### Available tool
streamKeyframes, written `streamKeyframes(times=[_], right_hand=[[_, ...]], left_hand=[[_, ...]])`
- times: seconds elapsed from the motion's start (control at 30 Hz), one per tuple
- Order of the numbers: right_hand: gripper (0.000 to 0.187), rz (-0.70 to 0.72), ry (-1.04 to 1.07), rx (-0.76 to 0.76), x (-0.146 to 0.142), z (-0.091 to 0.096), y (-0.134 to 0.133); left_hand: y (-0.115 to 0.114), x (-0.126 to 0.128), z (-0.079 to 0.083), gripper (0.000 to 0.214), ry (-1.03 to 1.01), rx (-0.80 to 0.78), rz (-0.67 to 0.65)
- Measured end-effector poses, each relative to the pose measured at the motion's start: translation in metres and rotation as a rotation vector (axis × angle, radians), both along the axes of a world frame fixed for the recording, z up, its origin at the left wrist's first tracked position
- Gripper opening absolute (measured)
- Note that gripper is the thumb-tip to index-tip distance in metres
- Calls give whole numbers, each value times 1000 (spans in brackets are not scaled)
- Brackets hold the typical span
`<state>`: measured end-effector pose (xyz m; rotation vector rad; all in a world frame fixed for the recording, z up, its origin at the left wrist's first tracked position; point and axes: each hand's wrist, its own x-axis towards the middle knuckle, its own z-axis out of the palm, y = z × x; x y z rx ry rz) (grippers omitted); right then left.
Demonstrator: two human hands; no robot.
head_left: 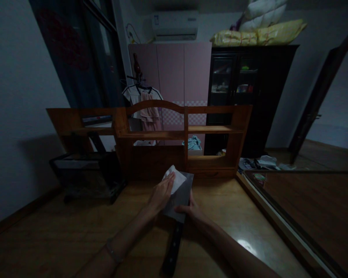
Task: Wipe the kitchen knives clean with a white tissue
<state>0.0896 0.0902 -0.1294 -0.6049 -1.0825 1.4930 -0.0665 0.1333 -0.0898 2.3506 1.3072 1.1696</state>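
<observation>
A large cleaver (182, 195) with a broad grey blade and a black handle lies over a wooden desk (220, 216), its handle pointing toward me. My left hand (161, 192) presses a white tissue (175, 178) flat against the upper part of the blade, fingers together. My right hand (188, 210) grips the blade's lower edge near where the handle joins, thumb on top and fingers underneath.
A wooden shelf unit (162, 135) stands at the desk's back edge. A dark basket (87, 173) sits left of the desk. Beyond are a pink wardrobe (176, 73), a dark cabinet (249, 88) and a second wooden surface (316, 204) at right.
</observation>
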Motion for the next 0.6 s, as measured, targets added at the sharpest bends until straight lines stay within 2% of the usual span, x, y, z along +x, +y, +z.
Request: streamKeyframes(times=[0.07,0.13,0.27,0.33,0.43,0.6], right_hand=[[88,-4,-5,18,0,2,-2],[83,-8,-23,9,0,1,-2],[59,-45,-91,-63,0,-9,4],[52,-69,-104,-77,0,-14,7],[54,-78,-93,-66,1,-16,8],[59,-55,-79,-70,1,-15,7]], left_hand=[[-3,8,6,48,-59,19,-6],[-9,19,15,48,-38,56,-72],[-17,43,24,48,189,113,-229],[-14,51,21,48,306,110,-246],[-6,54,13,49,427,105,-221],[1,49,4,49,469,134,-152]])
